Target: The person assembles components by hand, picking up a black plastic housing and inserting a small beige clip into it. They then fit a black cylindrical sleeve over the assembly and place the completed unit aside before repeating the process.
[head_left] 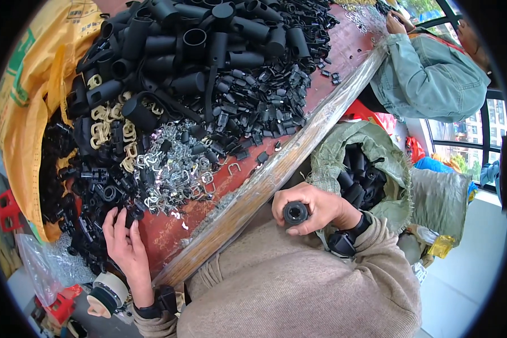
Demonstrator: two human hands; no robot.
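Observation:
My right hand (315, 207) is wrapped round a black cylindrical part (295, 213), its round end with a hole facing up, held above my lap beyond the table's edge. My left hand (125, 243) reaches to the near left of the table with its fingers apart. Its fingertips are at a small round black part (135, 212), on the edge of a heap of black plastic fittings (90, 211); I cannot tell whether they touch it. Just beyond lies a pile of metal wire loops (172, 163).
Black tubes (194, 42) and small black clips (253, 101) are heaped on the red table (225, 174), edged by a film-wrapped wooden rail (276, 169). A yellow sack (28, 124) stands left. At right are an open green sack (397, 186) of black parts and another person's sleeve (434, 79).

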